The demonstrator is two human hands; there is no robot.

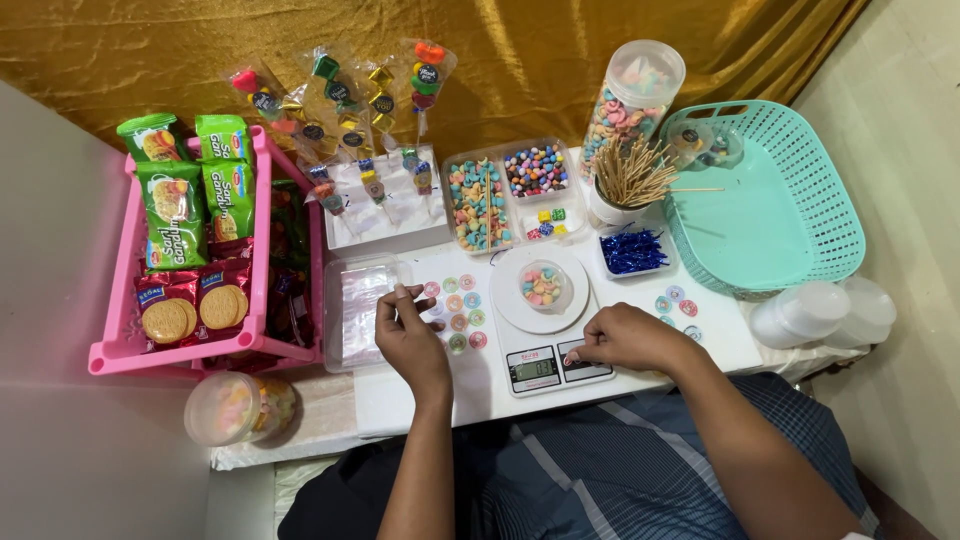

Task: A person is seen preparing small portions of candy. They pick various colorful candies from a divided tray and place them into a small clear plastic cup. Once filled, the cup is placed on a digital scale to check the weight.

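White and flat, the small kitchen scale [545, 345] is sitting at the table's near edge, and the right hand [625, 340] is lying on its front panel with fingers curled loosely, holding nothing, one fingertip touching beside the display. A little clear cup of pastel candies [542, 285] is resting on the scale's round plate. To the left, the left hand [408, 335] is pinching something small between thumb and fingertips, too small to identify, just above a clear tray of plastic sleeves [355, 310] and beside round coloured stickers [458, 305] lying on the table. Further back, divided boxes of sweets [510, 190] and a cup of wooden skewers [625, 180] are standing, with a teal basket [830, 220] sitting right and a pink rack of biscuit packs [262, 180] left.
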